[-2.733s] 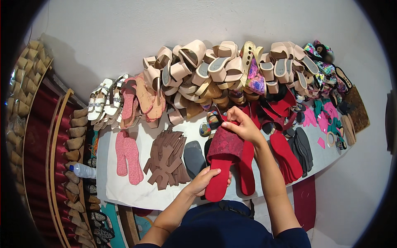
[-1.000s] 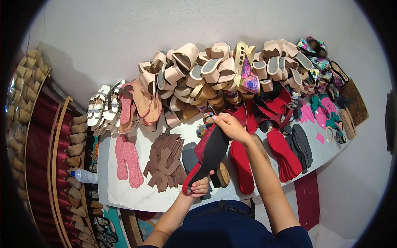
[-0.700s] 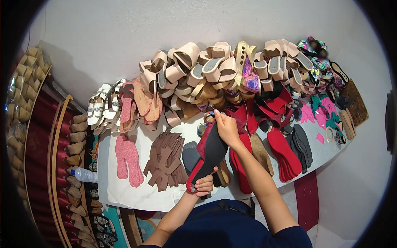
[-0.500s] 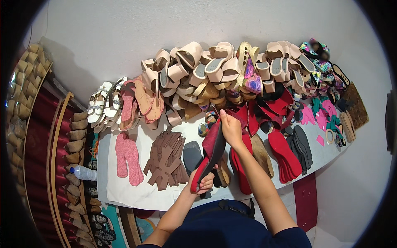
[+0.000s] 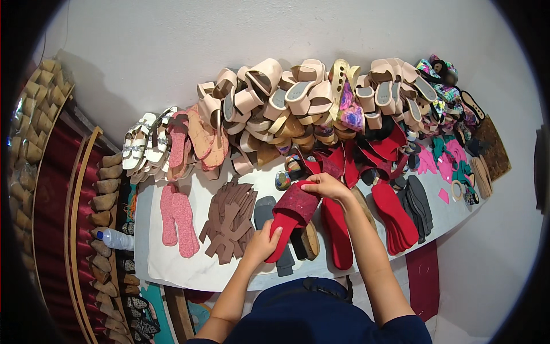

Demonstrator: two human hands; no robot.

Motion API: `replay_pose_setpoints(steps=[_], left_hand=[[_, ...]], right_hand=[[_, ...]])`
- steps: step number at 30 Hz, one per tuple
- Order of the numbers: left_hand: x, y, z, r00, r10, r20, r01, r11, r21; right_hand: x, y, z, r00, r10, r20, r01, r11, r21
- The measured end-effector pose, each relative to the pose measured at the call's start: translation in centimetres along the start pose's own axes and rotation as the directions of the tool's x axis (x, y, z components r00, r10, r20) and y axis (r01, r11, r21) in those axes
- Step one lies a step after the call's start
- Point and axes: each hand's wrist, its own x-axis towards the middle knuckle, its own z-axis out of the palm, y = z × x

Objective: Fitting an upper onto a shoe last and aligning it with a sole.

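A red slipper [image 5: 297, 205] with a wide, dark red glittery strap is held in both hands above the table. My left hand [image 5: 262, 243] grips the heel end, thumb on top of the red footbed. At the toe end, my right hand [image 5: 327, 188] is closed on the edge near the strap. Below the slipper lie a wooden shoe last [image 5: 311, 243] and a dark grey sole [image 5: 263, 211], each partly covered by it. A red insole [image 5: 337, 235] rests just right of the slipper, under my right forearm.
Finished beige heeled sandals [image 5: 298, 92] pile up along the wall. Brown cut uppers [image 5: 229, 218] and pink insoles [image 5: 180, 221] lie to the left. On the right are stacked red insoles [image 5: 395, 218] and dark grey soles [image 5: 417, 209]. A plastic bottle [image 5: 117, 239] stands beside the table's left edge.
The slipper has turned from its side and dark underside to show its strap and red footbed. My right hand has come lower; my left hand now has its thumb on the footbed.
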Motion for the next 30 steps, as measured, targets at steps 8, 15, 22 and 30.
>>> replay_pose_setpoints(steps=[8, 15, 22, 30], left_hand=[[-0.4, -1.0, -0.2, 0.952, 0.074, 0.298, 0.079, 0.878, -0.472], [-0.3, -2.0, -0.7, 0.761, 0.059, 0.646, 0.588, 0.358, -0.725], [-1.0, 0.3, 2.8, 0.812, 0.197, 0.549, 0.559, 0.007, -0.829], [-1.5, 0.7, 5.6, 0.768, 0.444, 0.461, 0.592, -0.218, -0.776]], right_hand=[[-0.8, -0.6, 0.8, 0.962, -0.252, 0.103, 0.235, 0.960, 0.152], [-0.9, -1.1, 0.9, 0.988, -0.134, 0.082, 0.136, 0.991, -0.015], [-0.9, -0.1, 0.1, 0.972, -0.224, 0.070, 0.234, 0.952, -0.200], [-2.9, -1.2, -0.7, 0.964, -0.257, 0.067, 0.261, 0.871, -0.416]])
